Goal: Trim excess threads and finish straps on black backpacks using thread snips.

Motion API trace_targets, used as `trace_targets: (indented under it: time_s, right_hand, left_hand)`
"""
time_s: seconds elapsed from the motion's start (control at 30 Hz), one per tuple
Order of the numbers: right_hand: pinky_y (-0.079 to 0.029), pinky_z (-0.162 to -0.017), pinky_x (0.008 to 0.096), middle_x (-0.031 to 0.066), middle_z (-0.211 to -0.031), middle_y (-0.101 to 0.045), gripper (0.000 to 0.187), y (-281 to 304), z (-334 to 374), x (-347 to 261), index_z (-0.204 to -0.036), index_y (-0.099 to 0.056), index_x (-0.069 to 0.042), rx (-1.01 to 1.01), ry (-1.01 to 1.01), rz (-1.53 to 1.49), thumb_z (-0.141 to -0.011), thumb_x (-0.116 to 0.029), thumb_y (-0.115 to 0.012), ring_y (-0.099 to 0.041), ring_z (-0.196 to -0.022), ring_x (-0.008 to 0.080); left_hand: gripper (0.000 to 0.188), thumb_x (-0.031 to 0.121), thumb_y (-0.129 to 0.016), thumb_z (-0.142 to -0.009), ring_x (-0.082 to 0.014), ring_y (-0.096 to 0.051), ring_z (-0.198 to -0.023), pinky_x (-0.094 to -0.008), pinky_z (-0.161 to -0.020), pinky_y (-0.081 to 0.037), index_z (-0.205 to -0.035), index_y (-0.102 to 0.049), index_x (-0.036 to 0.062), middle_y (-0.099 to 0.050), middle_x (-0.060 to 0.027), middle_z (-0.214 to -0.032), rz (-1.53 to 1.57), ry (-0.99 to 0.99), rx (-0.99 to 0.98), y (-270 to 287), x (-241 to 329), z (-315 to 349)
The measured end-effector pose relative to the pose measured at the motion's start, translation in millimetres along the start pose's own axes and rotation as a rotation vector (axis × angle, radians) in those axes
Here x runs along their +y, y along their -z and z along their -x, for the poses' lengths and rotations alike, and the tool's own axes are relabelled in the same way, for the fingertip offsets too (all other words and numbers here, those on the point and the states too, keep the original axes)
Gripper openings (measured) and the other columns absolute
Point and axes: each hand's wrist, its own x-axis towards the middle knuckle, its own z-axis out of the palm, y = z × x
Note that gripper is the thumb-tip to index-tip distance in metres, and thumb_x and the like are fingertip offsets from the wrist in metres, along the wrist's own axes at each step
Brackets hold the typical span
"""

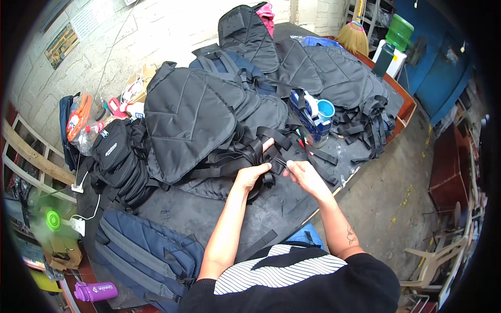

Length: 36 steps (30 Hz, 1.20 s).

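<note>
Both my hands are at the near edge of a heap of black padded backpack panels (190,112). My left hand (253,175) is closed round black webbing straps (229,168) that trail from the heap, its thumb on top and a fingertip showing beyond them. Just to its right, my right hand (307,177) pinches the end of a black strap, where a small dark piece, perhaps a buckle, sits between the hands. Its exact shape is too small to make out. More loose straps hang around my fingers.
Beyond my right hand stands a clear container with a light-blue cup (325,109). A black bag (117,156) lies left, a navy backpack (148,255) nearer me. More black panels (334,73) cover the table's far side. A purple bottle (96,291) lies lower left; a white cable (93,211) runs along the left.
</note>
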Motion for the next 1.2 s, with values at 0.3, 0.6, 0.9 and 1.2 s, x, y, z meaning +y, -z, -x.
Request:
trace_targets:
  time_s: [0.3, 0.6, 0.9, 1.2]
  right_hand:
    - [-0.030, -0.045, 0.0242, -0.0030, -0.052, -0.044, 0.044, -3.9, -11.2, -6.6, -0.072, -0.058, 0.001, -0.115, -0.088, 0.042, -0.090, -0.037, -0.043, -0.039, -0.047, 0.0080]
    - [-0.043, -0.062, 0.0336, 0.0148, -0.068, -0.059, 0.033, -9.1, -15.3, -9.1, -0.082, -0.060, 0.002, 0.086, 0.099, 0.246, -0.087, -0.029, -0.046, -0.058, -0.066, 0.0230]
    - [-0.039, -0.056, 0.0287, 0.0100, -0.061, -0.053, 0.028, -2.8, -23.4, 1.7, -0.079, -0.058, 0.002, 0.058, 0.184, 0.186, -0.084, -0.025, -0.050, -0.048, -0.057, 0.0128]
    - [-0.037, -0.054, 0.0265, 0.0039, -0.061, -0.053, 0.021, 7.1, -28.8, -5.9, -0.080, -0.060, 0.004, -0.101, 0.141, 0.203, -0.083, -0.016, -0.054, -0.044, -0.058, 0.0078]
  left_hand:
    - [0.061, -0.005, -0.050, -0.072, -0.0152, -0.043, -0.114, -0.0224, -0.094, -0.033, -0.131, -0.038, 0.0028, -0.041, -0.0096, -0.132, 0.077, 0.039, -0.012, 7.4, -8.6, -0.3]
    - [0.053, -0.005, -0.049, -0.079, -0.0153, -0.049, -0.108, -0.0243, -0.092, -0.039, -0.131, -0.039, 0.0046, -0.043, -0.0081, -0.130, 0.128, 0.005, 0.101, 13.4, -18.8, -2.0]
    - [0.053, -0.005, -0.053, -0.077, -0.0152, -0.049, -0.109, -0.0242, -0.092, -0.039, -0.129, -0.041, 0.0028, -0.046, -0.0077, -0.128, 0.098, 0.074, 0.085, 13.0, -14.5, -2.1]
    - [0.060, -0.006, -0.055, -0.072, -0.0165, -0.045, -0.114, -0.0242, -0.094, -0.036, -0.130, -0.040, 0.0021, -0.044, -0.0080, -0.130, -0.058, 0.054, -0.023, 23.1, -9.5, -3.3]
